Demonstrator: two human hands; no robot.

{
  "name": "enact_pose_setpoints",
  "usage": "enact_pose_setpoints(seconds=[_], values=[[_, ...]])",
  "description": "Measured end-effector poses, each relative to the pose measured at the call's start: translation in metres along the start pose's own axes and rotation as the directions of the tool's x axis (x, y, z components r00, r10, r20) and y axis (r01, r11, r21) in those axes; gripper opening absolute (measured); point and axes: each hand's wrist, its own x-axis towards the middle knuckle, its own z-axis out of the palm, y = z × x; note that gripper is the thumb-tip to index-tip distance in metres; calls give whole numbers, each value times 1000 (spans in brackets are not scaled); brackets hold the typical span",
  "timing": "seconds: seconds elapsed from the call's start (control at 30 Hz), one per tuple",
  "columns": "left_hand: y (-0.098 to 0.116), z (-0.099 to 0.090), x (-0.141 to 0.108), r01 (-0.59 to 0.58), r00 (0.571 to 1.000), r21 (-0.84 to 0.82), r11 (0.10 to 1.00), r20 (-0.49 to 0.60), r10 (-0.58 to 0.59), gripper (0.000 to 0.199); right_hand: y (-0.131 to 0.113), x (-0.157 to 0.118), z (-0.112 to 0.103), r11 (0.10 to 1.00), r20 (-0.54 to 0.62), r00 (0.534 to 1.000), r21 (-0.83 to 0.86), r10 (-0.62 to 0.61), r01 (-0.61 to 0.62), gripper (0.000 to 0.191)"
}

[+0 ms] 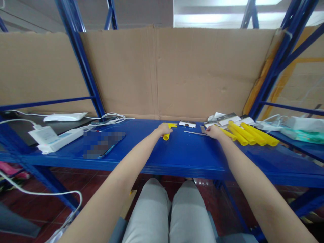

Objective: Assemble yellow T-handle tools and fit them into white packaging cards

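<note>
My left hand (164,129) is closed around a short yellow tube (166,136) with a forked yellow top, on the blue shelf (187,152). Farther right, my right hand (212,131) has its fingers pressed together at the end of a thin metallic strip (194,133) and a small brownish flat piece (203,129); which of them it grips is too small to tell. Between the hands, toward the back, lies a white card (187,124) with a dark spot. Several yellow tubes (260,135) lie side by side just right of my right hand.
A phone-like dark slab (103,145), partly pixelated, lies left on the shelf. Behind it are a white power strip (63,140) and cables (113,118). Flat packets (227,119) lie behind the tubes. Cardboard (177,74) walls the back, between blue posts (86,64).
</note>
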Motion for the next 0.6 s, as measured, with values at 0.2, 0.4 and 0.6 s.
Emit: enact_pose_setpoints(seconds=[0.2, 0.4, 0.6], values=[[1, 1, 7, -2, 998, 3, 1000, -56, 2, 47, -2, 1, 0, 1000, 15, 1000, 14, 20, -20, 26], [-1, -4, -1, -61, 996, 2, 998, 59, 61, 44, -2, 1, -1, 999, 39, 998, 6, 45, -46, 29], [-9, -4, -20, -117, 968, -54, 992, 215, 126, 44, -8, 7, 3, 994, 65, 992, -10, 105, -104, 37]])
